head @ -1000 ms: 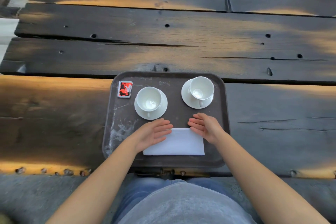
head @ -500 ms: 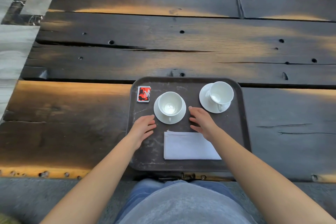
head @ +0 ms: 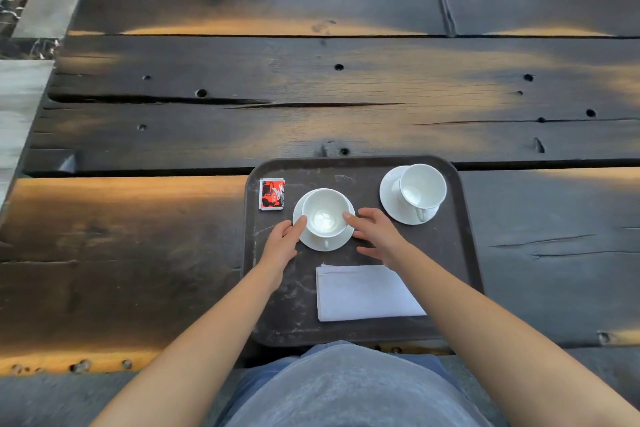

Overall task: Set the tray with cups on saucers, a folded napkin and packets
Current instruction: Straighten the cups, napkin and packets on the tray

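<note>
Near cup: I see it upright on its saucer, left of the tray's middle, handle toward the near edge. It stands where it stood half a second ago; what has changed is that both my hands have closed in on it.

Left hand: half a second ago it lay flat on the tray left of the saucer. Now it has slid up, fingertips touching the saucer's left rim and the cup's left side. Fingers loosely curved, not clamped round anything.

Right hand: it has moved from just right of the saucer to the cup itself; fingers spread, the index tip touching the cup's right rim, the rest lying over the saucer's right edge. Open, nothing gripped that I can make out.

Far cup: upright on its own saucer at the tray's far right corner, untouched, as before.

Napkin: folded white rectangle, flat along the tray's near edge, right of centre. My right forearm crosses its right corner. Both hands have been off it since the previous frame.

Packet: red and black, flat at the tray's far left corner, just beside the near saucer, not touching it. Unmoved.

Tray: dark, scuffed, at the near edge of the plank table.
</note>
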